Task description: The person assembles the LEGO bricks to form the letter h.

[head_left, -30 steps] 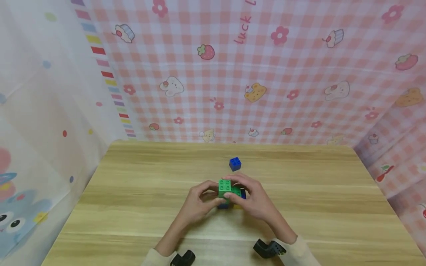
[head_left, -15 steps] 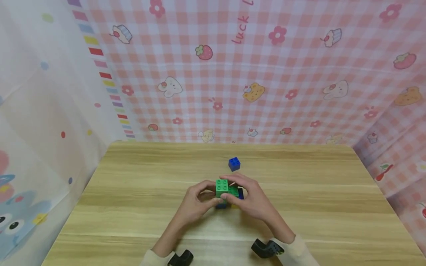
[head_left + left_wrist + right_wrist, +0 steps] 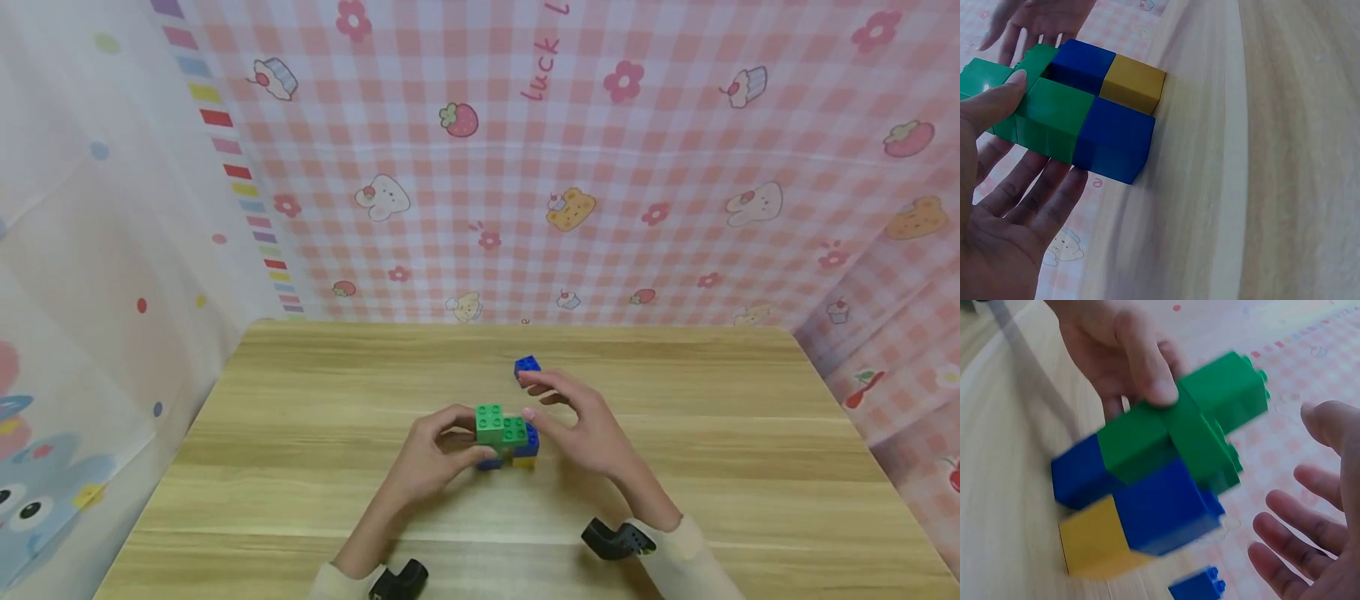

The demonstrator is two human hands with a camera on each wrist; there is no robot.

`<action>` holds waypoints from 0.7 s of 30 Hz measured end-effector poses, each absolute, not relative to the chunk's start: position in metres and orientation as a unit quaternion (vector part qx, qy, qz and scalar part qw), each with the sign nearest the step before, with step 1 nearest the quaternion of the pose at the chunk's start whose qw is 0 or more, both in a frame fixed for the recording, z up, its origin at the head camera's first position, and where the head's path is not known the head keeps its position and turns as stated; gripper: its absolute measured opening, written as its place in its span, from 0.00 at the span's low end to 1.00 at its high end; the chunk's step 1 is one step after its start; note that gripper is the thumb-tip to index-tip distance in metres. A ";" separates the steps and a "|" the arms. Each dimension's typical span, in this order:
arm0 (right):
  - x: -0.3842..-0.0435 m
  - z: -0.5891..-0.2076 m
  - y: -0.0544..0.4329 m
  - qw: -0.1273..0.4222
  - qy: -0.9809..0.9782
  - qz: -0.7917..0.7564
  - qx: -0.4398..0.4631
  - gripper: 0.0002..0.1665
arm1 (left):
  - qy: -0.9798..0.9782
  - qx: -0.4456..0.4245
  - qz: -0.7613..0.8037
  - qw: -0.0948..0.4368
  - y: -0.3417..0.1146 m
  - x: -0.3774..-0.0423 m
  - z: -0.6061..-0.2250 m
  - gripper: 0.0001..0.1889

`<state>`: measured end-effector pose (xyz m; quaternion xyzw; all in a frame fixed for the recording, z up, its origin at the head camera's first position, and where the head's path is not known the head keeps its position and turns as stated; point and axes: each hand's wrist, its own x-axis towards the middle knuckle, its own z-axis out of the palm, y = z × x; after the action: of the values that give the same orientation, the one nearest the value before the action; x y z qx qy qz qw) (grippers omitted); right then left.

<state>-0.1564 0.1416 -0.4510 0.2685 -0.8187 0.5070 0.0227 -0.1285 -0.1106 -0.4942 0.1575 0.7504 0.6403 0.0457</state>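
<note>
My left hand (image 3: 431, 457) grips a build of toy building bricks between thumb and fingers, the thumb lying on its green bricks (image 3: 1054, 112). One column has a blue brick (image 3: 1115, 140) at its foot with green above. Beside it, a yellow brick (image 3: 1094, 540) sits under another blue brick (image 3: 1160, 503). A green brick (image 3: 514, 428) reaches across towards that column, and a green brick (image 3: 489, 422) tops the build. Whether the build touches the table, I cannot tell. My right hand (image 3: 588, 429), fingers spread and apart from the build, holds nothing. Its fingertips overlap a loose blue brick (image 3: 527, 364) in the head view.
The wooden table (image 3: 300, 483) runs back to a pink checked cloth (image 3: 420, 167) hanging behind it. A white patterned cloth (image 3: 187, 208) hangs at the left. Black wrist mounts (image 3: 618, 539) sit on both forearms.
My right hand has let go of the build and moved up and right, towards the loose blue brick. The left hand keeps its grip and has shifted slightly left with the build.
</note>
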 end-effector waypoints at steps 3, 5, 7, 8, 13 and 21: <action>-0.163 -0.454 0.147 0.024 -0.825 0.505 0.252 0.27 | 0.753 0.149 0.638 0.055 -0.113 -0.129 -0.492 0.19; -0.166 -0.456 0.151 0.022 -0.829 0.506 0.238 0.27 | 0.753 0.144 0.639 0.062 -0.115 -0.129 -0.491 0.19; -0.170 -0.458 0.154 0.021 -0.830 0.509 0.228 0.27 | 0.751 0.143 0.641 0.067 -0.116 -0.129 -0.491 0.19; -0.171 -0.458 0.155 0.020 -0.830 0.511 0.222 0.27 | 0.750 0.145 0.642 0.069 -0.116 -0.129 -0.491 0.20; -0.179 -0.463 0.161 0.014 -0.834 0.512 0.205 0.27 | 0.745 0.157 0.645 0.067 -0.119 -0.129 -0.493 0.22; -0.192 -0.470 0.165 -0.002 -0.839 0.511 0.187 0.28 | 0.723 0.159 0.670 0.054 -0.119 -0.129 -0.493 0.21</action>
<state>-0.1917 0.1651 -0.4698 0.1873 -0.8389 0.5111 -0.0024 -0.1293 -0.1192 -0.4927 0.1587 0.7231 0.6700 0.0542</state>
